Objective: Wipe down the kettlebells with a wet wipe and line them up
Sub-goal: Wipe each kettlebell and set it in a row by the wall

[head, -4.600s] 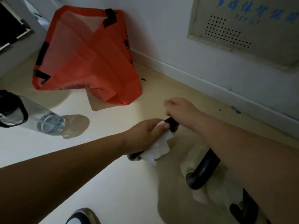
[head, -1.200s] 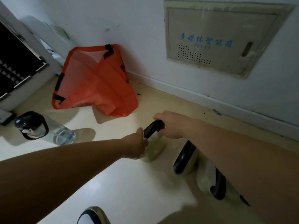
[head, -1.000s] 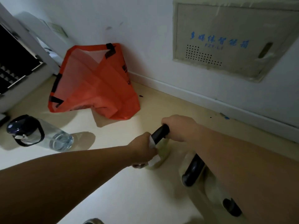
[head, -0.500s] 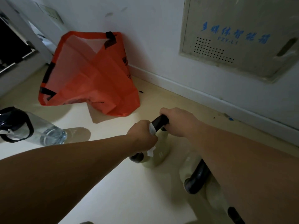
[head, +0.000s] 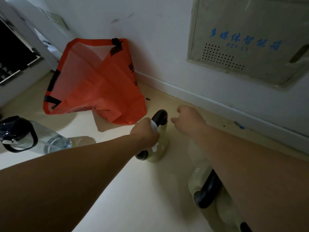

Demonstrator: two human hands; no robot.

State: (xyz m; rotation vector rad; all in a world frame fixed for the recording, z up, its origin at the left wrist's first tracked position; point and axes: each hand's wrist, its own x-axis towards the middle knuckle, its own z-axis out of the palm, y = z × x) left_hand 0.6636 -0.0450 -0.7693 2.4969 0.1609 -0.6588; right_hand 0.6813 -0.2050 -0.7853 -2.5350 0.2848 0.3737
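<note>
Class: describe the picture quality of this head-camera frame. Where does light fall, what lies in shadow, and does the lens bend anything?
Head view: dim overall, floor brightest beside the water bottle; head view: the kettlebells at lower right lie in shadow beneath the arm; head view: the wide lens bends the baseboard and skews the wall panel, whose blue lettering looks soft.

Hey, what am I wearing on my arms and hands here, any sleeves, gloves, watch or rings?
Nothing shows. The left forearm and right forearm are bare up to the frame edge, with no sleeves in view. The left hand and right hand are ungloved, and no watch, bracelet or ring is visible on the parts that show.
</note>
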